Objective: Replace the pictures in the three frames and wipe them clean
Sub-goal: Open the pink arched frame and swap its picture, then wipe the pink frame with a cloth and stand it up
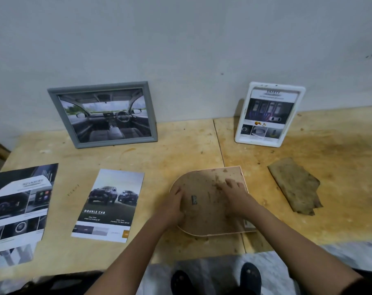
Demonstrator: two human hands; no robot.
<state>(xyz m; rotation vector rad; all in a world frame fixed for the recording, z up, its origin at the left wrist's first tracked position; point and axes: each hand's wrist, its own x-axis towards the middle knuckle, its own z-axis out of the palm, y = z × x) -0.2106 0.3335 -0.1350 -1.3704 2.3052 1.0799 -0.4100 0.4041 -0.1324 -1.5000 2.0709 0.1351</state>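
The frame (206, 218) lies face down near the front of the table (180, 145), brown backing up. The right hand (232, 192) presses on it, fingers spread flat. The left hand (174, 203) cups the rounded end, fingers bent; I can't tell whether they grip. It looks light, stiff and probably breakable, so hold it by the rim.

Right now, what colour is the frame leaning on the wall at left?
Grey frame, seen best in the head view.
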